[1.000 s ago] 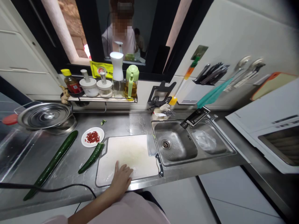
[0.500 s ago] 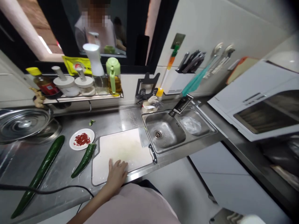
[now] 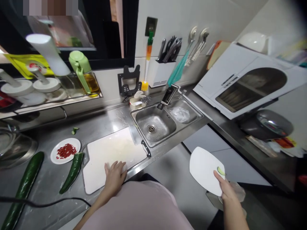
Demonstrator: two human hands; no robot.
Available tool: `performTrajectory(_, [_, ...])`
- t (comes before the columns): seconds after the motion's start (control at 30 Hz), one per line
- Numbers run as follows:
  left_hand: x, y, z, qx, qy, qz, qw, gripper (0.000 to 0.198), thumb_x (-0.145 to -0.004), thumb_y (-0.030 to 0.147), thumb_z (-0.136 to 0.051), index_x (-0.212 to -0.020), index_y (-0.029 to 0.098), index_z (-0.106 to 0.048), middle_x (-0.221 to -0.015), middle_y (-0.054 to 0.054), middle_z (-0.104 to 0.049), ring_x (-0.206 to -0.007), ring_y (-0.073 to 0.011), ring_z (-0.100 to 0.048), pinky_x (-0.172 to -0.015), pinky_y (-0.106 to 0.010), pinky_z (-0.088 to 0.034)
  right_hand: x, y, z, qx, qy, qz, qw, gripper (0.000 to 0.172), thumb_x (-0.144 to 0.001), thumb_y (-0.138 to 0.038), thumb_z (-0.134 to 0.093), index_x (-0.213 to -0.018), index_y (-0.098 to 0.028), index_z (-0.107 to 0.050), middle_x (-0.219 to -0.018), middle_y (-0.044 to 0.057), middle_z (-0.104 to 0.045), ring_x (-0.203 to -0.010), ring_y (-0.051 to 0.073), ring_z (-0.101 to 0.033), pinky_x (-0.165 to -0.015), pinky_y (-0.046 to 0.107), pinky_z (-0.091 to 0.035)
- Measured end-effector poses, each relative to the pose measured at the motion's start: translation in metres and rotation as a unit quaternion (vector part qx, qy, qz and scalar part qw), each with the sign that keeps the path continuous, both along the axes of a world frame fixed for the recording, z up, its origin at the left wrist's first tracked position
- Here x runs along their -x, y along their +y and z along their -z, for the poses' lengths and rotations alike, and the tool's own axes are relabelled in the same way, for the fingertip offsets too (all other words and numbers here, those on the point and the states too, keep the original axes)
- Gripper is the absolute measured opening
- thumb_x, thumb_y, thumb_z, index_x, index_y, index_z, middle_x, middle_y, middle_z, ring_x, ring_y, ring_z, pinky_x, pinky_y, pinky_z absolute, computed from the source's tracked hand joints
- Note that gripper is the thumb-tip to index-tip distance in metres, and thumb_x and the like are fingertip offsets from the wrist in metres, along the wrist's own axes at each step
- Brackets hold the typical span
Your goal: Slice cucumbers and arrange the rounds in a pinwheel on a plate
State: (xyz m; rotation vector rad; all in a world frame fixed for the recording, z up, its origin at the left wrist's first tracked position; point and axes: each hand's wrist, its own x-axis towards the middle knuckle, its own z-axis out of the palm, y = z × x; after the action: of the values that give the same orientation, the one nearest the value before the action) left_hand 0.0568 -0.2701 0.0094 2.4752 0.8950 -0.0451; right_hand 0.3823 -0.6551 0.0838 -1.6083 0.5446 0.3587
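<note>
My left hand [image 3: 115, 174] rests with its fingers spread on the front edge of the white cutting board [image 3: 100, 159]. Off to the right, my right hand [image 3: 226, 188] grips a white plate [image 3: 203, 167] by its rim, thumb on top. A cucumber slice [image 3: 221, 171] lies on that plate beside the thumb. At the board's right end lies a cleaver [image 3: 145, 149], blade on the board and black handle toward me. Left of the board are a cut cucumber [image 3: 73, 174], a round plate [image 3: 54, 157] with small red pieces, and a long cucumber [image 3: 26, 185].
A double sink [image 3: 155, 127] with a faucet [image 3: 166, 95] is set into the counter right of the board. Seasoning jars and an oil bottle [image 3: 83, 73] stand on the window shelf. A black cable [image 3: 48, 202] crosses the counter at left. A white cabinet [image 3: 240, 80] stands at right.
My right hand has come into view at the lower right, holding the white plate. The view has turned to the right. My left hand stays on the board.
</note>
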Motion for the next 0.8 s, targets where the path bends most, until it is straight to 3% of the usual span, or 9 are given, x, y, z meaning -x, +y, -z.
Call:
performTrajectory(0.17, [-0.010,-0.007,-0.003,0.005,-0.038,0.002,0.999,0.037,-0.091,0.032,-0.045,-0.122,0.026,-0.063,-0.128,-0.009,-0.062,-0.127,-0.0295,-0.045,-0.111,-0.065,0.002,-0.010,0.002,0.004,-0.034,0.054,0.001,0.998,0.053,-0.070,-0.032,-0.076,-0.118,-0.017,-0.061,-0.093,0.012,-0.075,-0.084,0.029,-0.072,-0.077,0.039,-0.061])
performTrajectory(0.4, [-0.021,-0.008,-0.009,0.043,-0.077,-0.026,0.996,0.033,-0.088,0.028,-0.049,-0.117,0.026,-0.065,-0.124,-0.007,-0.065,-0.124,-0.0294,-0.049,-0.112,-0.066,0.000,-0.027,0.028,0.017,-0.083,0.090,-0.008,0.992,0.059,-0.086,-0.058,-0.050,-0.129,-0.018,-0.059,-0.098,0.015,-0.074,-0.096,0.030,-0.070,-0.088,0.044,-0.056])
performTrajectory(0.47, [-0.032,-0.010,-0.012,0.092,-0.094,-0.039,0.991,0.033,-0.087,0.028,-0.051,-0.116,0.026,-0.066,-0.123,-0.007,-0.065,-0.122,-0.0290,-0.051,-0.113,-0.065,-0.006,-0.031,0.036,0.023,-0.082,0.096,-0.018,0.992,0.064,-0.087,-0.063,-0.044,-0.130,-0.018,-0.059,-0.098,0.015,-0.074,-0.098,0.030,-0.069,-0.091,0.045,-0.054])
performTrajectory(0.53, [-0.050,-0.013,-0.016,0.186,-0.122,-0.049,0.974,0.034,-0.085,0.031,-0.055,-0.116,0.024,-0.066,-0.121,-0.008,-0.066,-0.118,-0.0276,-0.055,-0.112,-0.058,-0.022,-0.039,0.046,0.029,-0.080,0.107,-0.047,0.990,0.066,-0.086,-0.066,-0.043,-0.128,-0.018,-0.060,-0.097,0.015,-0.074,-0.098,0.031,-0.069,-0.093,0.046,-0.052])
performTrajectory(0.63, [-0.090,-0.018,-0.028,0.393,-0.196,-0.060,0.897,0.037,-0.083,0.038,-0.060,-0.115,0.020,-0.065,-0.113,-0.011,-0.068,-0.105,-0.0231,-0.062,-0.099,-0.041,-0.045,-0.057,0.073,0.032,-0.096,0.127,-0.113,0.981,0.065,-0.084,-0.067,-0.044,-0.122,-0.019,-0.064,-0.095,0.016,-0.074,-0.099,0.032,-0.068,-0.095,0.048,-0.049])
performTrajectory(0.73, [-0.136,-0.019,-0.049,0.586,-0.220,-0.037,0.779,0.058,-0.083,0.045,-0.062,-0.133,0.018,-0.051,-0.115,-0.013,-0.065,-0.103,-0.0204,-0.063,-0.090,-0.037,-0.050,-0.072,0.120,0.031,-0.135,0.148,-0.164,0.966,0.060,-0.085,-0.066,-0.043,-0.113,-0.018,-0.068,-0.095,0.016,-0.074,-0.103,0.032,-0.067,-0.099,0.048,-0.046])
performTrajectory(0.8, [-0.163,-0.021,-0.064,0.658,-0.212,-0.028,0.722,0.073,-0.082,0.048,-0.063,-0.145,0.024,-0.034,-0.120,-0.013,-0.060,-0.103,-0.0203,-0.063,-0.085,-0.036,-0.052,-0.077,0.154,0.033,-0.159,0.166,-0.190,0.955,0.058,-0.087,-0.064,-0.041,-0.108,-0.018,-0.069,-0.098,0.015,-0.074,-0.107,0.031,-0.065,-0.102,0.049,-0.043])
